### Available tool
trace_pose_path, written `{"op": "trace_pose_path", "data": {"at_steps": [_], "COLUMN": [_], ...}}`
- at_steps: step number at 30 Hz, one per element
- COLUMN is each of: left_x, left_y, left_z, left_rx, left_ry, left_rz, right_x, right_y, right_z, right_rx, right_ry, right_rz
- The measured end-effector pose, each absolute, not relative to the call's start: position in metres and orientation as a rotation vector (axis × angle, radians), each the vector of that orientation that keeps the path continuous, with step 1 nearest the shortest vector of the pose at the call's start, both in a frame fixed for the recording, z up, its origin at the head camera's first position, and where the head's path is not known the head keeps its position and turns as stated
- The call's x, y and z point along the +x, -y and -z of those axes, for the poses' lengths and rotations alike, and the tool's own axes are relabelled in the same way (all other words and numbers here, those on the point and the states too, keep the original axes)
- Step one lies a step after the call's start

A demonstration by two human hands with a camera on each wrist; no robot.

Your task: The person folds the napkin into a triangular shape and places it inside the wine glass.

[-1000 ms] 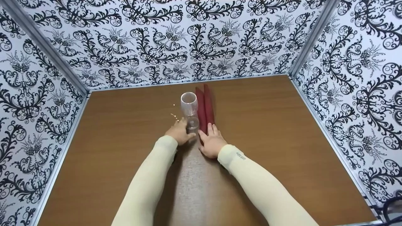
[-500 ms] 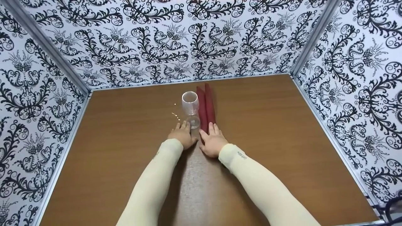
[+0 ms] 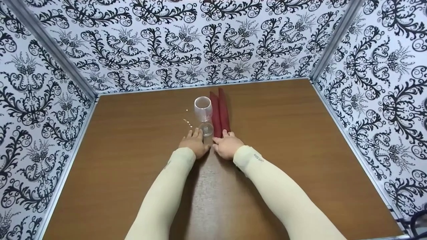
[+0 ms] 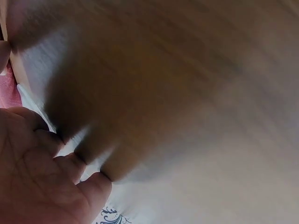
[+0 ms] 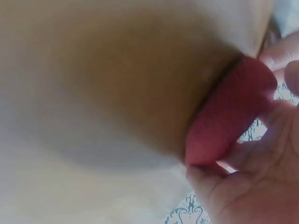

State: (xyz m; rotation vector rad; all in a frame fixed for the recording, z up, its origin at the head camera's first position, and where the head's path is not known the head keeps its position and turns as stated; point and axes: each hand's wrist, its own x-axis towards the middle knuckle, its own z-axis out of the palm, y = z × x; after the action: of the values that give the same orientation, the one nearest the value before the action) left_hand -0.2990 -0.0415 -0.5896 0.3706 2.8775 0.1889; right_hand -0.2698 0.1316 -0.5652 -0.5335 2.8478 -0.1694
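A clear stemmed glass (image 3: 203, 108) stands upright near the middle of the table, its round foot beside the fingers of my left hand (image 3: 194, 144). Those fingers lie nearly straight on the tabletop, the thumb spread to the right; the left wrist view shows the palm (image 4: 37, 177) with nothing held. Right of the glass lies a long red folded cloth napkin (image 3: 221, 113), its two rolls side by side. My right hand (image 3: 229, 146) holds the napkin's near end. In the right wrist view its fingers straddle the rounded red end (image 5: 229, 112); some fingertips are hidden behind the cloth.
Small bright specks (image 3: 188, 123), perhaps light reflections, show left of the glass. The brown wooden table (image 3: 300, 140) is bounded by patterned black-and-white walls (image 3: 173, 43). A dark looped object (image 3: 415, 221) sits at the lower right edge.
My left hand has drawn back from around the glass's foot and flattened onto the table. The right hand's fingers have drawn in at the napkin's near end. The glass still stands upright.
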Motion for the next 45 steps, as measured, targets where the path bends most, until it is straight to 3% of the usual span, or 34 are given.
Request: {"op": "trace_pose_path", "data": {"at_steps": [9,28,36,45], "left_x": [-0.294,-0.298,-0.295,-0.295], "left_y": [0.041,0.052,0.052,0.051], "left_z": [0.584,0.586,0.584,0.586], "left_rx": [0.397,0.527,0.49,0.456], "left_ry": [-2.877,-2.924,-2.923,-2.909], "left_rz": [-0.145,-0.035,-0.061,-0.081], "right_x": [-0.283,-0.288,-0.297,-0.296], "right_y": [-0.131,-0.135,-0.145,-0.145], "right_z": [0.556,0.541,0.559,0.55], "right_rx": [-0.637,-0.558,-0.365,-0.183], "right_ry": [-2.852,-2.901,-3.051,-2.911], "right_rz": [0.088,0.065,0.15,0.341]}}
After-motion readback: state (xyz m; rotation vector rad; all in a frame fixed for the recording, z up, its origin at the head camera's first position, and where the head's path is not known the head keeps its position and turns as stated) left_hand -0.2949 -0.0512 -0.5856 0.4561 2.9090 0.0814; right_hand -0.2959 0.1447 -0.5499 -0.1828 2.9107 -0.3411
